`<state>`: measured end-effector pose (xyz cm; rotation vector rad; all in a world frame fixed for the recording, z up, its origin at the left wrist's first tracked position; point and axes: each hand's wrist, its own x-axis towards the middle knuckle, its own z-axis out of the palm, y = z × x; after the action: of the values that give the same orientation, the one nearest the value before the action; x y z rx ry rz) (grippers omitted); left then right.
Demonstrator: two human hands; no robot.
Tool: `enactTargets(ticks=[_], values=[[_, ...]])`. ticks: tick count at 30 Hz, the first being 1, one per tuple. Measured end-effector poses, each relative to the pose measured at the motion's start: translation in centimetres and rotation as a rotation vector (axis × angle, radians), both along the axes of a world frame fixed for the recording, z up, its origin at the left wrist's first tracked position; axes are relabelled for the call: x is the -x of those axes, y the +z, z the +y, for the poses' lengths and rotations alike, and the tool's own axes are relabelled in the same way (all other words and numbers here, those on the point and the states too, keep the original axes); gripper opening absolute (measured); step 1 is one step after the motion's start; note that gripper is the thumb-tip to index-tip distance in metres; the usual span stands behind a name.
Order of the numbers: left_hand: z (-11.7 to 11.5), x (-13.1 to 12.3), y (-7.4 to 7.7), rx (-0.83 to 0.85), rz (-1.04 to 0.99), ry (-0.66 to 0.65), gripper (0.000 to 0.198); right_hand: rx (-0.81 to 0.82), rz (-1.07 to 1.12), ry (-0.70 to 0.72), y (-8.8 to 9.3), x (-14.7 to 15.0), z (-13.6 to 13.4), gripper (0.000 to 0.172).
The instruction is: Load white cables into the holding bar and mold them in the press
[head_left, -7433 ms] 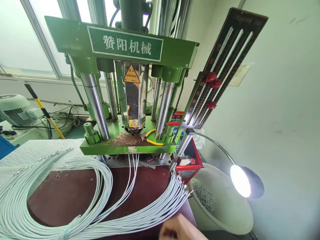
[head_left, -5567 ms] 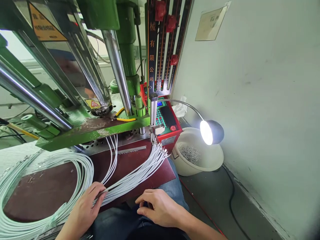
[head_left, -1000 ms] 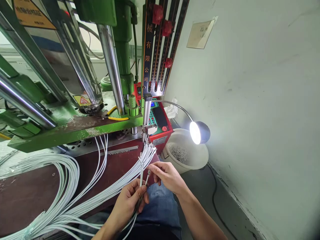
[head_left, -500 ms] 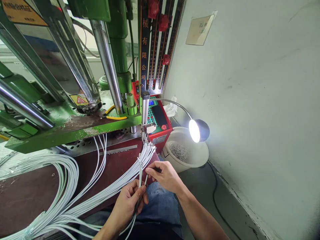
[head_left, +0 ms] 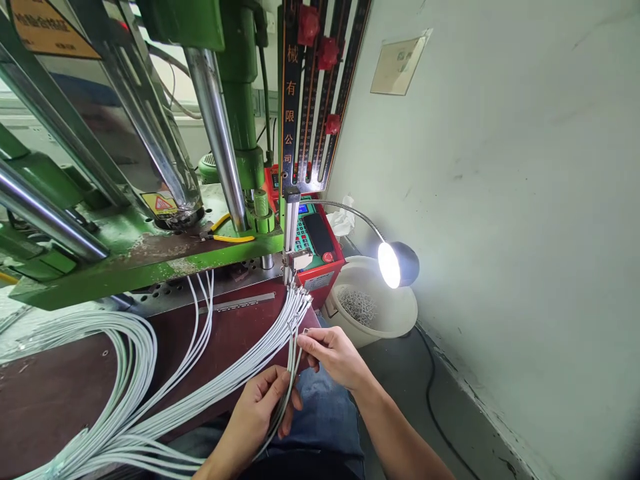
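Observation:
A big bundle of thin white wires (head_left: 150,400) loops over the dark red worktop (head_left: 65,393), its metal-tipped ends fanned out at the right (head_left: 299,297). My left hand (head_left: 263,407) is closed round a few of these wires, held upright over my lap. My right hand (head_left: 333,353) pinches the metal-tipped end of one of those wires just above the left hand. A few more wires (head_left: 203,300) run up under the green press (head_left: 150,257).
A red control box (head_left: 315,257) stands right of the press. A lit gooseneck lamp (head_left: 397,265) hangs over a white basin (head_left: 400,320) holding small metal parts. Yellow-handled pliers (head_left: 227,235) lie on the press plate. A grey wall closes the right side.
Both hands moved from resting near my lap to lifting a few wires from the bundle. Over the last second my right hand has shifted its pinch up to a wire tip.

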<state>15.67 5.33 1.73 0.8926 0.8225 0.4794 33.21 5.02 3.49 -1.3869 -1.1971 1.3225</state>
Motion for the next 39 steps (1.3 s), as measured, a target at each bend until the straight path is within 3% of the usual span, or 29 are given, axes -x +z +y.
enactTargets(ticks=[9, 18, 22, 29, 36, 39], values=[[-0.1, 0.3, 0.1, -0.074, 0.025, 0.061, 0.044, -0.002, -0.038, -0.050, -0.2, 0.4, 0.0, 0.045], [-0.1, 0.9, 0.7, -0.085, 0.104, -0.012, 0.046, 0.029, 0.132, -0.098, -0.2, 0.9, 0.2, 0.047], [-0.3, 0.6, 0.5, -0.057, 0.103, -0.001, 0.048, 0.032, 0.215, -0.197, -0.4, 1.4, 0.2, 0.042], [-0.7, 0.6, 0.6, -0.056, 0.115, 0.030, 0.044, 0.064, 0.362, -0.306, -1.2, 1.9, 0.3, 0.049], [-0.4, 0.4, 0.4, -0.027, 0.103, 0.027, 0.046, 0.047, 0.446, -0.166, -0.7, 1.7, 0.2, 0.038], [-0.6, 0.4, 0.6, -0.027, 0.102, 0.073, 0.046, 0.029, 0.405, -0.184, -0.5, 1.7, 0.1, 0.038]])
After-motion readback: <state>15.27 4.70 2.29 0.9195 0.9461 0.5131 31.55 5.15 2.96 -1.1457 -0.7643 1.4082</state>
